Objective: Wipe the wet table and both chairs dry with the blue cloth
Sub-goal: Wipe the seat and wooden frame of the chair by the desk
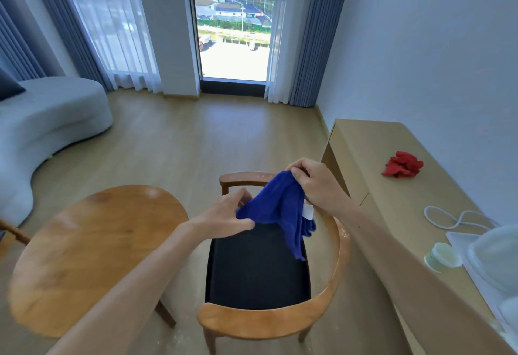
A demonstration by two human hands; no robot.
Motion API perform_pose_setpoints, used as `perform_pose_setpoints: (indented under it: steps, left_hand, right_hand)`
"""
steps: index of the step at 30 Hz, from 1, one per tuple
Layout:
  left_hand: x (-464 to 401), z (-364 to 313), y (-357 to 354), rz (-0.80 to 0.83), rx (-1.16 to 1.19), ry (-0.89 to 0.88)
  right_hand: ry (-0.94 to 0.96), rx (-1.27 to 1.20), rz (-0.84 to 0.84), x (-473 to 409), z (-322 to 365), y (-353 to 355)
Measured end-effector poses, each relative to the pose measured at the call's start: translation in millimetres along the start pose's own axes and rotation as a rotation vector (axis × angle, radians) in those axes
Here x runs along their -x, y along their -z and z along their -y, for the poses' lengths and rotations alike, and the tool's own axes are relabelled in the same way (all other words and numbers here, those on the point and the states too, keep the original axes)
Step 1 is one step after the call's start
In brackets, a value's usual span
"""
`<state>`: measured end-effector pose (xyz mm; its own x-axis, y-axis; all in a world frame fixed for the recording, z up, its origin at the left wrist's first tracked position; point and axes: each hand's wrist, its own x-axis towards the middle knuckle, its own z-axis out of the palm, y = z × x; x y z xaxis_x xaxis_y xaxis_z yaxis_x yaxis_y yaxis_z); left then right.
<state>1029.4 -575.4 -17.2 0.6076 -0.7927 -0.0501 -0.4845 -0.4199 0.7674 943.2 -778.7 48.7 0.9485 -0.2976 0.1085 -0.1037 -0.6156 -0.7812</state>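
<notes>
Head view: my right hand [311, 179] and left hand [224, 214] each pinch the blue cloth [277, 209], bunched in the air above the chair [280, 321] — round table [84, 251] to its left. Bunched like this, I judge it may smear droplets on the chair's right arm rather than lift them.

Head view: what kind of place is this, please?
Probably a living room in a flat or rented apartment. A pale curved sofa stands by long curtains, a tall window looks down over rooftops, and a round wooden table has a chair beside it.
</notes>
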Motion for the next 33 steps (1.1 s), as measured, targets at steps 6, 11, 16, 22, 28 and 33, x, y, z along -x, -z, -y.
perform_pose_setpoints:
  steps: [6,11,16,22,28,33]
  left_hand:
    - [-7.4,-4.4,-0.6,-0.221,0.043,0.053]
    - [-12.2,-9.1,25.0,-0.245,0.361,0.104]
    - [-15.0,-13.6,28.3,-0.245,0.482,0.112]
    - [-16.6,-17.1,32.0,-0.232,0.386,0.162]
    - [-30.9,-50.2,24.1,-0.012,0.123,-0.052]
    - [-25.7,-40.0,37.1,0.019,0.344,0.064]
  right_hand:
    - [-0.01,-0.019,0.006,1.8,-6.9,12.0]
    - [-0.026,0.074,0.106,7.6,-25.7,14.8]
    - [-0.103,-0.032,0.248,6.1,-36.1,15.3]
    - [-0.114,0.234,0.301,-4.7,-37.3,23.2]
    - [0.06,0.133,0.469,-11.0,-5.8,-2.0]
    - [0.157,0.08,0.341,-13.8,-4.2,-7.7]
